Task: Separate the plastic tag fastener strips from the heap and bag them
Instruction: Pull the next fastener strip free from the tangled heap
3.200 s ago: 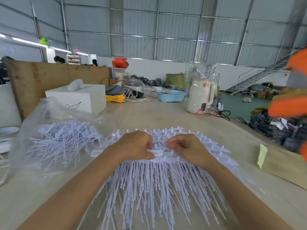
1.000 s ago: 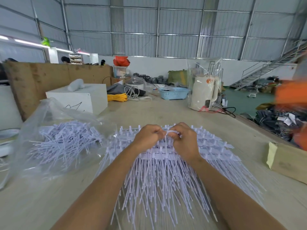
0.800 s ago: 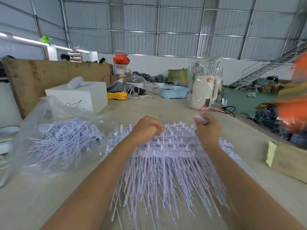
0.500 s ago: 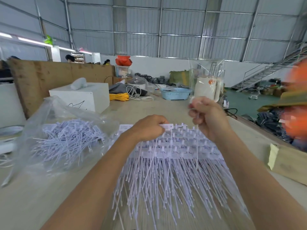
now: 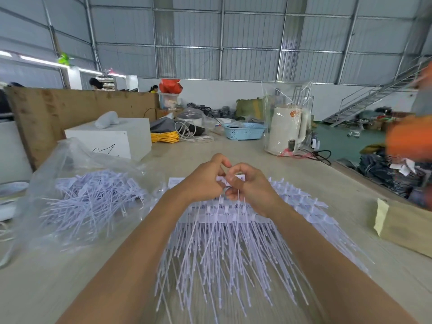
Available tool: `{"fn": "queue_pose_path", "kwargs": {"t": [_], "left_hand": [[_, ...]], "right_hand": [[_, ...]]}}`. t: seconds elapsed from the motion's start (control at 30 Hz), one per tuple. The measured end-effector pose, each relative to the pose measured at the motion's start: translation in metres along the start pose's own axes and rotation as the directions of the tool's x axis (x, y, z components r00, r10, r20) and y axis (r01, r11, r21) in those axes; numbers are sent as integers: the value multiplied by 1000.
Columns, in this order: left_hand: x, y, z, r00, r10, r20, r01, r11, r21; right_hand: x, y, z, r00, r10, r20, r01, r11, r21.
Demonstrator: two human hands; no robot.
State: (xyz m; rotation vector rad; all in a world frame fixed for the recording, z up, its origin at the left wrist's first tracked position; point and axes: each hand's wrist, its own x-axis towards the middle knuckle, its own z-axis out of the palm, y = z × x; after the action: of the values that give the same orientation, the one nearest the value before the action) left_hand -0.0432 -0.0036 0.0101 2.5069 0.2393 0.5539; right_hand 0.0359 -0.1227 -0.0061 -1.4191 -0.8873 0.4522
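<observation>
heap of white plastic tag fastener strips: table centre, fanned toward 6 o'clock. left hand and right hand: together at the heap's 12 o'clock edge, fingers curled, pinching one thin strip between them. clear plastic bag: at 9 o'clock, holding loose strips. white box: 11 o'clock. blue basket, wrapped white kettle: 1 o'clock. brown envelope: 3 o'clock.
</observation>
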Motion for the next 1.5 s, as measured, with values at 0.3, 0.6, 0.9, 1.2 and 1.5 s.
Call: {"fn": "queue_pose_path", "kwargs": {"t": [0.3, 0.6, 0.9, 1.2, 1.5], "left_hand": [[0, 1, -1, 987, -76, -141, 121, 932, 340], [-1, -1, -2, 991, -96, -89, 103, 992, 73], [-1, 0, 2, 990, -139, 2, 139, 990, -10], [1, 0, 4, 981, -195, 20, 194, 951, -241], [3, 9, -7, 910, -314, 271, 408, 794, -452]], "right_hand": [[0, 0, -10, 996, -68, -62, 61, 993, -101], [-3, 0, -14, 999, -27, 43, 29, 998, -60], [-1, 2, -13, 999, -6, 50, 11, 993, -116], [-4, 5, -9, 981, -191, -19, 171, 917, -360], [-6, 3, -12, 774, -631, 51, 505, 568, -650]]}}
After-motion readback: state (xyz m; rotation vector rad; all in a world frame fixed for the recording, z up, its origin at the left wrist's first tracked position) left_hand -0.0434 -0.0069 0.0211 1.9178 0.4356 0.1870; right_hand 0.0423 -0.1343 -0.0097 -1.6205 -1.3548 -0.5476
